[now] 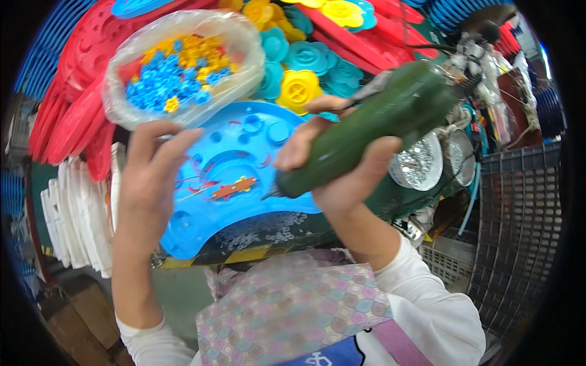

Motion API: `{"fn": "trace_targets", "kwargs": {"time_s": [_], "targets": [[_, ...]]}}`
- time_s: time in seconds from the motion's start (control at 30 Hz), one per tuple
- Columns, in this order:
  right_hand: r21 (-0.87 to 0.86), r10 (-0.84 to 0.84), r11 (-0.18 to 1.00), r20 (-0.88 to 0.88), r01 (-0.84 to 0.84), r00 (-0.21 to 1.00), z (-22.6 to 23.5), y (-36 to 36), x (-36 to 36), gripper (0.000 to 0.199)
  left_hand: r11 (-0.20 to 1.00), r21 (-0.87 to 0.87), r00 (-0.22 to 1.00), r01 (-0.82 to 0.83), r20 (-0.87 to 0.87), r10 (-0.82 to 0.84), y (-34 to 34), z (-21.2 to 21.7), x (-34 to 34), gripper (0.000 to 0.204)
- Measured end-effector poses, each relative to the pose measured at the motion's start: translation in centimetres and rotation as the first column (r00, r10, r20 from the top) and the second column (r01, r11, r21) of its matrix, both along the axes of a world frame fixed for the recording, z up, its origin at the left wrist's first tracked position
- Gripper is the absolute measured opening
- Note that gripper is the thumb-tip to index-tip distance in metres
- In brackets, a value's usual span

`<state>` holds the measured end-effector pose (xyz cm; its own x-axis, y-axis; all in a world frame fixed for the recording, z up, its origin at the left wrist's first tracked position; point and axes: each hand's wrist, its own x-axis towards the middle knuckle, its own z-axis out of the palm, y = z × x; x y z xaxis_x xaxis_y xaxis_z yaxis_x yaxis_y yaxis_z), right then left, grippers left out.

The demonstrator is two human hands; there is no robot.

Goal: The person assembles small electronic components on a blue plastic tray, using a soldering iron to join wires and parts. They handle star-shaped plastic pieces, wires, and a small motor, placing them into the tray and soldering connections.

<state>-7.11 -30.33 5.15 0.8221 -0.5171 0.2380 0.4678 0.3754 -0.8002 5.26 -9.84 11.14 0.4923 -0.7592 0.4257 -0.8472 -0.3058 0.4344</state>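
Green power screwdriver (pixel 366 131) gripped in right hand (pixel 342 165); left hand (pixel 149 177) on blue plastic panel (pixel 244 165).

Tilted green power tool (pixel 366 131), blue plate (pixel 238 177)

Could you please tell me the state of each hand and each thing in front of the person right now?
Right hand: shut on the green power tool.
Green power tool: tilted, tip down toward the blue plastic panel.
Left hand: open, resting on the panel's left edge.
Blue plastic panel: lying flat.
Clear bag: open, holding blue and yellow pieces.
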Motion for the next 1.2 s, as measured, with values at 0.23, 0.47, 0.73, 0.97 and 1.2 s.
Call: {"fn": "trace_targets", "kwargs": {"time_s": [0.23,0.47,0.73,0.97,1.2], "targets": [[0.123,0.079,0.988,0.126,-0.095,0.989,1.1,-3.1,-1.6,0.106,0.985,-0.149,0.908,0.087,-0.395,-0.139,-5.7,-7.4,1.5,0.034],[-0.041,-0.132,0.99,0.024,0.133,0.991,3.4,-10.1,-6.9,0.107,0.999,0.04,0.988,-0.011,-0.152,0.017,-7.8,-9.7,3.3,0.032],[-0.248,-0.68,0.615,0.314,0.749,0.663,5.6,-20.7,-10.3,0.09,1.0,0.015,0.955,-0.008,-0.296,0.012,-6.9,-9.4,2.1,0.026],[-0.323,-0.721,0.605,0.165,0.728,0.673,3.5,-27.4,-10.9,0.032,0.997,0.058,0.936,0.047,-0.352,-0.024,-6.7,-8.7,3.3,0.028],[-0.463,-0.758,0.577,0.004,0.673,0.652,-1.7,-32.3,-9.9,0.039,1.0,-0.002,0.899,-0.01,-0.438,0.008,-6.1,-11.0,3.6,0.026]]}}
